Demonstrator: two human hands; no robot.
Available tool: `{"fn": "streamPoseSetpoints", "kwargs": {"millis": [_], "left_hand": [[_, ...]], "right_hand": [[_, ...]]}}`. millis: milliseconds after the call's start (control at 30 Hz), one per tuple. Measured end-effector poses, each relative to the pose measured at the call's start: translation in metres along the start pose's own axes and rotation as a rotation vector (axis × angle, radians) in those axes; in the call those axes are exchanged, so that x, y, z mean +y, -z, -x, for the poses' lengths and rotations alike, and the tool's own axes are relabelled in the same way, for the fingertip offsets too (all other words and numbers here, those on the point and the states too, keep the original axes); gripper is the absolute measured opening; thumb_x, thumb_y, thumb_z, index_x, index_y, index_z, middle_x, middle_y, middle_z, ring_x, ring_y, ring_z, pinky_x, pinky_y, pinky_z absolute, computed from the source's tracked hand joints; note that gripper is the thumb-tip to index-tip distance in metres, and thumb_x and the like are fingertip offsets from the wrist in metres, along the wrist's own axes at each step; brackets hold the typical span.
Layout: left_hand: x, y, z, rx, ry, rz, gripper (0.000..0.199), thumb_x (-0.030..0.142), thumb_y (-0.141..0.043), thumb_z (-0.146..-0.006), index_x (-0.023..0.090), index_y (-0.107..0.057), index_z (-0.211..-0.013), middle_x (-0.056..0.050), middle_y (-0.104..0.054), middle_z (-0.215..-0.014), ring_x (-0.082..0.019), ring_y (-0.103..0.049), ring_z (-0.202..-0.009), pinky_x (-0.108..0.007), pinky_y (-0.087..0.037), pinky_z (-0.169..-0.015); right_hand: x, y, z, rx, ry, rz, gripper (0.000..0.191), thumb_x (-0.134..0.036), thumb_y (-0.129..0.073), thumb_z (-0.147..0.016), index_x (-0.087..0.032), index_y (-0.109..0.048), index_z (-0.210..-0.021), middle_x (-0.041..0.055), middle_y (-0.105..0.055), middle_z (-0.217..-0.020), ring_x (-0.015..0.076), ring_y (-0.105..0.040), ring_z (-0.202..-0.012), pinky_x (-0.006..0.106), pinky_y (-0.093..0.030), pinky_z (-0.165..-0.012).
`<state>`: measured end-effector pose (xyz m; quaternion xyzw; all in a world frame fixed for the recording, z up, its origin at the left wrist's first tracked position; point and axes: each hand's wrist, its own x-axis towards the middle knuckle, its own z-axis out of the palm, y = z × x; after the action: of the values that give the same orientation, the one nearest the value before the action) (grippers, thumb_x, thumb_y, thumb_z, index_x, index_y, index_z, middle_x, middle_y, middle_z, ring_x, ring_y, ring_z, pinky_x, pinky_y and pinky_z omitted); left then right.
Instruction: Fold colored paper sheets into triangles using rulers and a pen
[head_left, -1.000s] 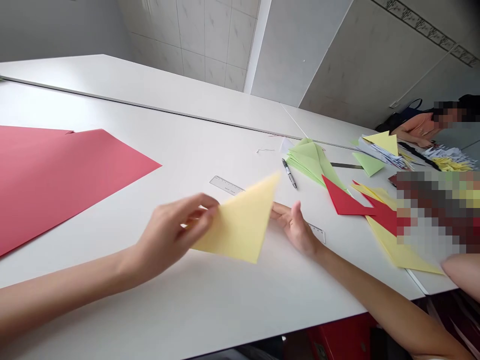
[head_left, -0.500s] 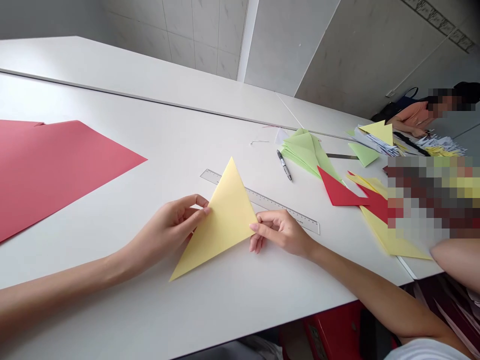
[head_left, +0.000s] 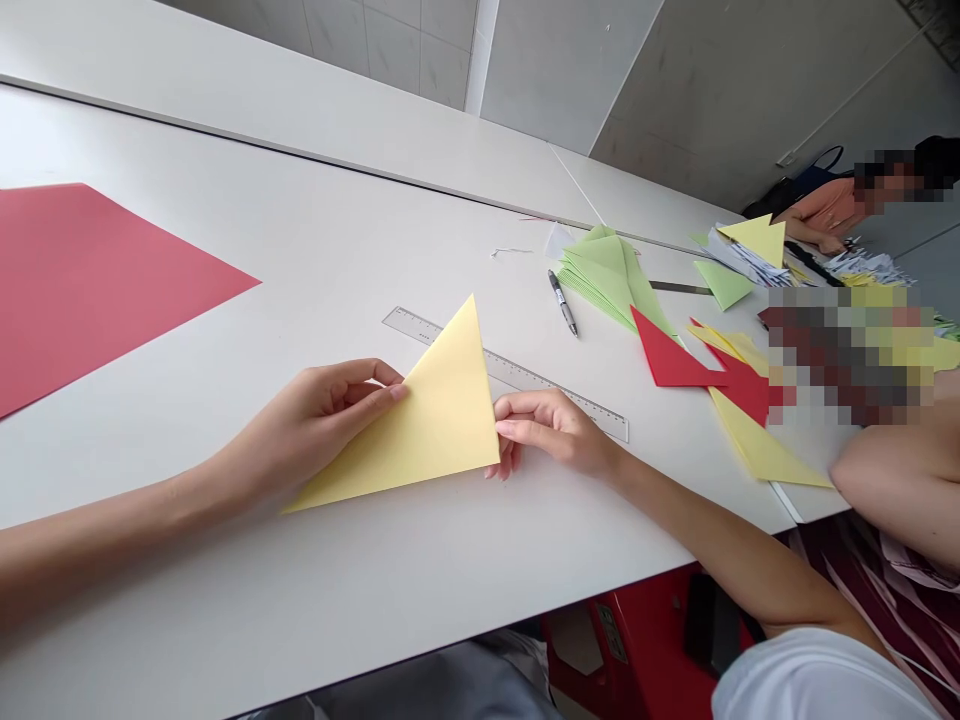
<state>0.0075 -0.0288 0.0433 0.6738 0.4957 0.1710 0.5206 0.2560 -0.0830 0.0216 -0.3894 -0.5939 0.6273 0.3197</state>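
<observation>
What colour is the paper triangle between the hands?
The paper triangle is pale yellow, best seen in the head view.

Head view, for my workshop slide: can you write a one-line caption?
The left hand and right hand hold a yellow paper triangle over a white table, with a clear ruler just behind it.

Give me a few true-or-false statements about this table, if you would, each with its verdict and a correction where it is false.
1. The left hand and the right hand both touch a pale yellow paper triangle. True.
2. A clear plastic ruler lies partly hidden by the triangle. True.
3. The right hand holds a pen. False: a black pen lies on the table, beyond the hands.
4. The green paper stack sits on the large red sheet. False: the green paper stack lies well to the right of the large red sheet, apart from it.
</observation>
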Motion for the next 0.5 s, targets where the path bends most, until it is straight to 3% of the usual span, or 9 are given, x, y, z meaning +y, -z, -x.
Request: {"fn": "streamPoseSetpoints", "kwargs": {"millis": [333, 500], "left_hand": [[0.0022, -0.0009, 0.0011, 0.0, 0.023, 0.035, 0.043, 0.064, -0.058, -0.08, 0.023, -0.065, -0.088, 0.001, -0.066, -0.067, -0.016, -0.061, -0.05, -0.019, -0.04, -0.037], [-0.0023, 0.0009, -0.0029, -0.044, 0.079, 0.024, 0.053, 0.064, -0.048, -0.089, 0.016, -0.069, -0.094, 0.001, -0.066, -0.068, -0.01, -0.059, -0.051, -0.017, -0.033, -0.042]], "right_hand": [[-0.0035, -0.001, 0.0034, 0.014, -0.04, 0.033, 0.018, -0.026, -0.057, -0.088, -0.016, -0.06, -0.073, 0.0027, -0.071, -0.069, 0.0157, -0.067, -0.068, 0.03, -0.054, -0.068], [-0.0014, -0.0021, 0.003, 0.045, -0.072, 0.031, 0.019, -0.022, -0.057, -0.086, -0.017, -0.057, -0.068, 0.0002, -0.067, -0.061, 0.0131, -0.064, -0.059, 0.028, -0.054, -0.066]]}}
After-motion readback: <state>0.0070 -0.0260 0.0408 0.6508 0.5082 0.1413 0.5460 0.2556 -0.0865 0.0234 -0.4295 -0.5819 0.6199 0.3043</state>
